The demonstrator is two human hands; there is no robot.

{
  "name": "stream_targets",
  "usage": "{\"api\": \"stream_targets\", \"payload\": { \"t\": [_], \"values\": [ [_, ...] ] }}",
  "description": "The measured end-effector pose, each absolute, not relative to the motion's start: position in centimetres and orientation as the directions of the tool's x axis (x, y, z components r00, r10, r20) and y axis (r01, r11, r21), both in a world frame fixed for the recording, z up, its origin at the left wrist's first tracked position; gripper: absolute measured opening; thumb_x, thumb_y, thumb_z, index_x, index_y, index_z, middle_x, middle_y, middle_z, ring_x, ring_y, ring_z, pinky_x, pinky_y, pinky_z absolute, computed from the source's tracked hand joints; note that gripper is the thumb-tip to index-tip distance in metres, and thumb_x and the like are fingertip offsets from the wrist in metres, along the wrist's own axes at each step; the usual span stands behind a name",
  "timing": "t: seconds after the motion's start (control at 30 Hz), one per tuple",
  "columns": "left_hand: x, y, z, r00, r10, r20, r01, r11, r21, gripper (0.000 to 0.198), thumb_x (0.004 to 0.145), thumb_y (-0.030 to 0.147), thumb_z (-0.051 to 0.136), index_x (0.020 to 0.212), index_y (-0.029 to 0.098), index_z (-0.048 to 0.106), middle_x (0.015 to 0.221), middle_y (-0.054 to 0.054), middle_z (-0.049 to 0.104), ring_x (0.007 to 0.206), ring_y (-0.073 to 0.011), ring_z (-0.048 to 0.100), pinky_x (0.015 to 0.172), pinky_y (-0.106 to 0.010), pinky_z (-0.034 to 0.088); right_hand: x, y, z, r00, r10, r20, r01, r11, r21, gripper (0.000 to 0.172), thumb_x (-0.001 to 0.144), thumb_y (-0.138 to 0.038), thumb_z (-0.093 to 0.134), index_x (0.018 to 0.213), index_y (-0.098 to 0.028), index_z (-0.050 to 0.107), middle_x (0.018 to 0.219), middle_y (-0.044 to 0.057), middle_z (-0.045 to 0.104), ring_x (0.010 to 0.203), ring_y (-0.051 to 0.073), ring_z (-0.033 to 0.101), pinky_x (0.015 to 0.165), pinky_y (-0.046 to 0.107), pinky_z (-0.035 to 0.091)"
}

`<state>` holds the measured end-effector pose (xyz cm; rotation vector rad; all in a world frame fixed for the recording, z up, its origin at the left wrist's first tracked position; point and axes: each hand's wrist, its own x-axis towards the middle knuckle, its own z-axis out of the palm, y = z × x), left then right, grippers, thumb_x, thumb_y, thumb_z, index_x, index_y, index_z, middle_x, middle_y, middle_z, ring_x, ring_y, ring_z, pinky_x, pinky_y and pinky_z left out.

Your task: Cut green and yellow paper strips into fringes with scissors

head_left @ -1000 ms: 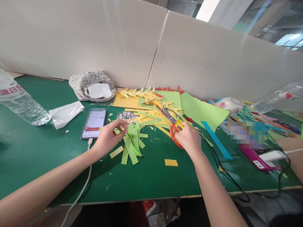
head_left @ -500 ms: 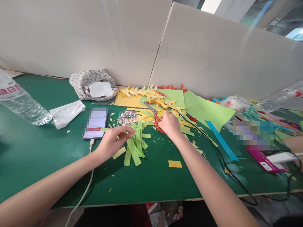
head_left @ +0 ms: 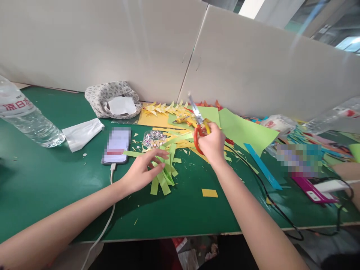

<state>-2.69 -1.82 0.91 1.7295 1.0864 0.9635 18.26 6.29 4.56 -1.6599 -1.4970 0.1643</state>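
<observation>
Right hand (head_left: 212,141) grips scissors (head_left: 198,118), raised; left hand (head_left: 143,169) open, fingers parted over strips (head_left: 163,184), already cut. Sheet (head_left: 244,129) beyond right hand looks uncut.

Pretty much a craft workshop, or a shared workroom used like one. The green table (head_left: 174,221) is littered with cut paper strips (head_left: 164,184), plus scissors (head_left: 198,117), a corded yellow tool (head_left: 182,119) and a magenta power strip (head_left: 304,188). Plain pale partition (head_left: 112,45) behind it, and somebody else's arm (head_left: 347,173) at the right edge.
</observation>
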Motion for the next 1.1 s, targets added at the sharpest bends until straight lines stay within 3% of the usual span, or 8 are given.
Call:
{"api": "stream_targets", "payload": {
  "t": [0.1,0.2,0.33,0.43,0.6,0.8,0.97,1.1],
  "values": [
    [-2.6,-1.9,0.9,0.42,0.907,0.044,0.162,-0.123,0.979,0.023,0.083,0.024,0.047,0.102,0.021,0.06,0.108,-0.006,0.063,0.092,-0.0181,0.06,0.072,-0.028,0.045,18.0,4.6,5.9,0.346,0.841,0.417,0.472,0.228,-0.852,0.028,0.057,-0.026,0.069,0.074,-0.02,0.047,0.07,-0.004,0.053,0.062,0.012,0.056,0.06,0.028,0.047],
    [-2.4,-1.8,1.2,0.515,0.853,-0.083,0.029,0.079,0.996,0.03,0.083,0.029,0.048,0.111,0.019,0.057,0.111,-0.009,0.063,0.097,-0.0212,0.06,0.067,-0.027,0.046,17.2,2.5,5.9,0.165,0.976,0.145,0.137,0.123,-0.983,0.038,0.049,-0.026,0.075,0.072,-0.019,0.045,0.069,-0.006,0.048,0.059,0.01,0.055,0.063,0.03,0.052],
    [-2.1,-1.7,1.6,0.558,0.814,-0.162,-0.089,0.253,0.963,0.034,0.084,0.035,0.048,0.11,0.016,0.057,0.114,-0.012,0.062,0.099,-0.0236,0.06,0.065,-0.028,0.049,15.6,-0.4,4.8,-0.086,0.985,-0.149,-0.059,-0.154,-0.986,0.042,0.047,-0.025,0.078,0.071,-0.019,0.043,0.071,-0.005,0.049,0.061,0.011,0.059,0.066,0.031,0.054],
    [-2.1,-1.6,1.4,0.497,0.849,-0.18,-0.154,0.29,0.945,0.028,0.081,0.035,0.054,0.101,0.017,0.059,0.11,-0.01,0.063,0.098,-0.0214,0.061,0.07,-0.028,0.051,14.9,-2.0,4.2,-0.186,0.956,-0.227,-0.122,-0.251,-0.96,0.043,0.049,-0.024,0.078,0.073,-0.02,0.042,0.072,-0.005,0.05,0.066,0.012,0.06,0.069,0.032,0.054],
    [-2.4,-1.3,1.2,0.384,0.908,-0.168,-0.22,0.267,0.938,0.025,0.075,0.028,0.063,0.096,0.017,0.056,0.112,-0.008,0.063,0.105,-0.0202,0.058,0.078,-0.029,0.051,15.1,-2.7,3.3,-0.161,0.954,-0.253,-0.099,-0.27,-0.958,0.046,0.049,-0.021,0.078,0.076,-0.021,0.041,0.073,-0.007,0.048,0.064,0.009,0.057,0.066,0.029,0.054],
    [-2.6,-1.0,1.0,0.357,0.914,-0.19,-0.254,0.291,0.922,0.029,0.079,0.026,0.058,0.106,0.018,0.051,0.114,-0.01,0.061,0.094,-0.0199,0.063,0.08,-0.033,0.051,16.1,-2.8,2.3,-0.283,0.933,-0.223,0.078,-0.21,-0.975,0.037,0.056,-0.022,0.074,0.077,-0.021,0.043,0.075,-0.005,0.054,0.06,0.01,0.055,0.058,0.028,0.051],
    [-2.6,-0.8,0.3,0.306,0.943,-0.131,-0.107,0.171,0.979,0.038,0.073,0.016,0.06,0.11,0.017,0.054,0.113,-0.009,0.061,0.097,-0.0207,0.06,0.081,-0.035,0.05,16.1,-2.7,2.8,-0.314,0.917,-0.247,0.255,-0.17,-0.952,0.033,0.056,-0.026,0.073,0.077,-0.019,0.049,0.078,-0.002,0.058,0.056,0.009,0.051,0.051,0.024,0.043],
    [-2.4,-1.2,0.2,0.405,0.899,-0.165,-0.008,0.184,0.983,0.027,0.072,0.013,0.056,0.098,0.015,0.062,0.096,-0.006,0.066,0.083,-0.0178,0.062,0.073,-0.033,0.053,15.9,-1.6,3.7,-0.208,0.97,-0.122,0.211,-0.078,-0.974,0.032,0.055,-0.025,0.073,0.074,-0.019,0.048,0.071,-0.003,0.054,0.06,0.01,0.05,0.058,0.023,0.042]
  ]
}}
